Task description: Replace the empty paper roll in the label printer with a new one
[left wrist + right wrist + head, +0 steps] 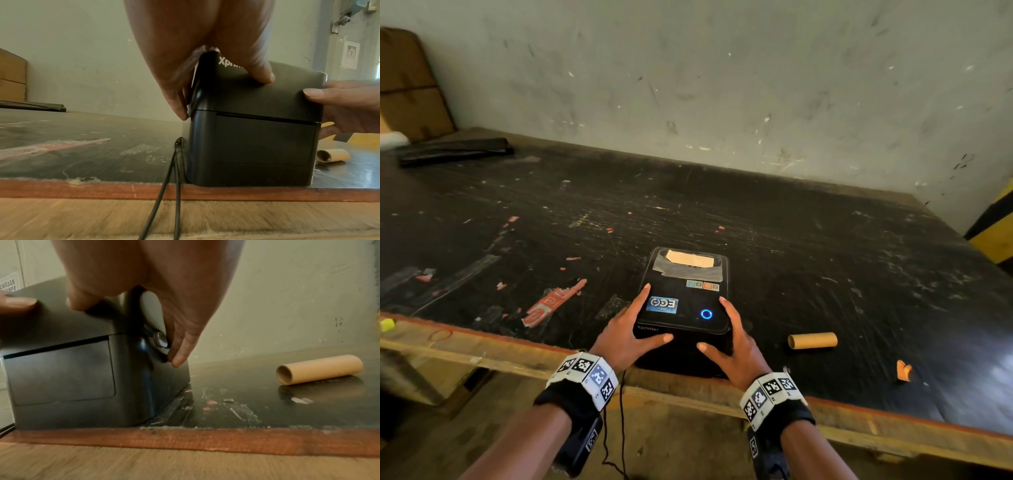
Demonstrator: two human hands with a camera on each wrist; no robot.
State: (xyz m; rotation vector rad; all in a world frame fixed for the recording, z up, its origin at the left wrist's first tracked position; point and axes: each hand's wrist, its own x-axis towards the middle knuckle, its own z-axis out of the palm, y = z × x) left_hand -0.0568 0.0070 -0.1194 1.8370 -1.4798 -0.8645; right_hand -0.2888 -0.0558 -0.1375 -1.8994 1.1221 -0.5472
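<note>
A black label printer (685, 308) stands at the near edge of the dark table (825, 240), lid down, with a blue ring light (706, 314) glowing on top. My left hand (625, 330) lies on its left front corner: straight fingers run down the left side (180, 105) and the thumb presses the front of the lid. My right hand (736, 337) mirrors it on the right corner, fingertips (179, 360) beside a round silver side button (161, 339). An empty brown cardboard core (812, 340) lies on the table to the printer's right. No full paper roll is in view.
Black cables (164, 194) drop over the table's wooden front edge (82, 190) left of the printer. Red label scraps (554, 303) and an orange scrap (904, 370) litter the top. Cardboard boxes (407, 85) and a black bundle (453, 150) sit far left.
</note>
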